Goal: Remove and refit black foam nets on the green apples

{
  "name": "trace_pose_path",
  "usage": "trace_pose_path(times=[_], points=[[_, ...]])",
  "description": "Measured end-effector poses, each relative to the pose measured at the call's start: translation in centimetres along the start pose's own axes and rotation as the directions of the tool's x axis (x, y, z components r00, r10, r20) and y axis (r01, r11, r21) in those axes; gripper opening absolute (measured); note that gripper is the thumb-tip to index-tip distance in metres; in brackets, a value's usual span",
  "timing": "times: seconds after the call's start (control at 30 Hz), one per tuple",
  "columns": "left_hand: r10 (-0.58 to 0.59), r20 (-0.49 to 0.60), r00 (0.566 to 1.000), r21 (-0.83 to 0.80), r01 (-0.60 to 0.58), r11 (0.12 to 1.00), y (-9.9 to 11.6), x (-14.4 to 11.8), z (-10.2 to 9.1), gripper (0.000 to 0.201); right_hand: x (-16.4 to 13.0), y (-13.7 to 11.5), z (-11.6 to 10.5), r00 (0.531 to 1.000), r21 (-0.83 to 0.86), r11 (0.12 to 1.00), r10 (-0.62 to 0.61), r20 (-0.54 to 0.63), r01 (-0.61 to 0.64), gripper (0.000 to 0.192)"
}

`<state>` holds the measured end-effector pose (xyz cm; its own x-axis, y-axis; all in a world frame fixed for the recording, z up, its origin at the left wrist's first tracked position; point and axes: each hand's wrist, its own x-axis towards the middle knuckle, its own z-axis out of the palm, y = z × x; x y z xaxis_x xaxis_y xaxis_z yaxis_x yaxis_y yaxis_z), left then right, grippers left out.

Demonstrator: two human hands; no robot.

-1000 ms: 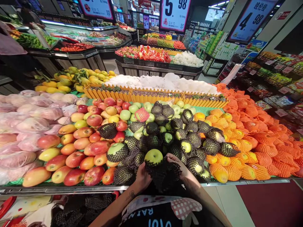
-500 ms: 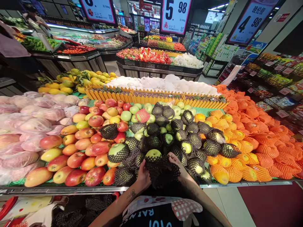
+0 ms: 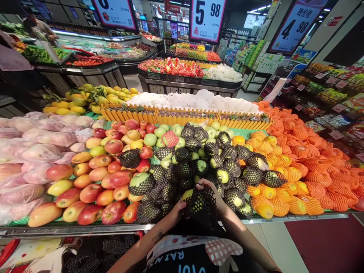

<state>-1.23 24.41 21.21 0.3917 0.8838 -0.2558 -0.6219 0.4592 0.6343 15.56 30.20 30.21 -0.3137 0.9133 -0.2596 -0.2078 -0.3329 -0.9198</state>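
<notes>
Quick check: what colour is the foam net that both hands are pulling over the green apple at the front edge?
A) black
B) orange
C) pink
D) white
A: the net stretched between the left hand and right hand is black, with the green apple showing at its left edge.

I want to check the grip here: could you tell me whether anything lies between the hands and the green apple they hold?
Yes. A black foam net wraps most of the green apple, lying between it and the right hand. The left hand grips the net's edge beside the apple.
</notes>
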Motion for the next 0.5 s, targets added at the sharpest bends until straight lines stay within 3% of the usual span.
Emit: trace_pose_path(times=[0.1, 0.2, 0.33, 0.5], points=[[-0.054, -0.011, 0.998, 0.036, 0.055, 0.998, 0.4, 0.1, -0.2, 0.058, 0.5, -0.1, 0.1, 0.999, -0.081, 0.996, -0.028, 0.027, 0.03, 0.033], [-0.034, -0.027, 0.999, 0.038, 0.035, 0.999, 0.8, -0.2, 0.0, 0.056, 1.2, 0.0, 0.0, 0.994, -0.161, 0.981, -0.102, 0.034, 0.106, 0.025], [0.027, -0.161, 0.987, -0.023, -0.031, 0.999, 0.9, -0.7, -0.1, 0.04, 1.9, 0.8, 0.0, 0.997, -0.112, 0.992, -0.057, 0.059, 0.063, 0.029], [0.155, -0.326, 0.933, -0.027, -0.173, 0.985, 1.3, -0.6, -1.4, 0.058, 1.4, 2.7, 0.5, 0.999, -0.051, 0.999, 0.014, 0.029, -0.012, 0.039]])
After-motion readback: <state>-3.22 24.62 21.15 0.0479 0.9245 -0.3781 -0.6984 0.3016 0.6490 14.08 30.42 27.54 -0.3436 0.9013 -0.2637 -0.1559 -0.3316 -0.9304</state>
